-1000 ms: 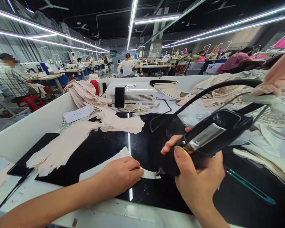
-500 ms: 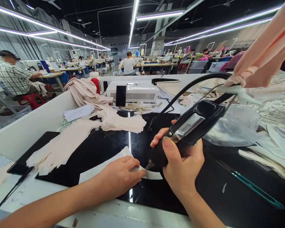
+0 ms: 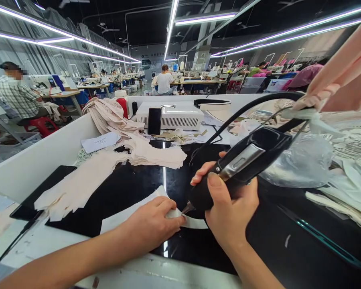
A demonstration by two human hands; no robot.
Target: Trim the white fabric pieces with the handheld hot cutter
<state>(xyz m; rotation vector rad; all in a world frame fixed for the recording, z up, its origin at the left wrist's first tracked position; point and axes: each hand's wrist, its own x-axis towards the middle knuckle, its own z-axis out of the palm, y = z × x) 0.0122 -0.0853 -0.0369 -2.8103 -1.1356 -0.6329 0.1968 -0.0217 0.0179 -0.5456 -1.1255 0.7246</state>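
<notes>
My right hand (image 3: 233, 208) wraps round a black corded handheld tool (image 3: 243, 158) with a silver lever along its side. The tool slants down to the left, and its pointed metal tip (image 3: 188, 207) sits at the edge of a thin white piece of fabric (image 3: 123, 216), right beside my left fingertips. With its fingers closed on that piece, my left hand (image 3: 156, 218) holds it down on the glossy black board (image 3: 198, 245). A narrow curved end of the white piece runs out to the right under the tool. Whether the tip touches the fabric, I cannot tell.
Stacked pale pink fabric pieces (image 3: 84, 180) lie at the left, near a black tablet (image 3: 45, 192). Behind stand a white vented box (image 3: 180, 116) and a phone (image 3: 154, 121). Teal tweezers (image 3: 327, 239) and a clear plastic bag (image 3: 301, 164) are at the right. Pink cloth ties up the tool's cable (image 3: 252, 100).
The view has shifted slightly, so the surroundings sit a little differently in frame. The tool tip and both hands hold nearly the same place on the white fabric.
</notes>
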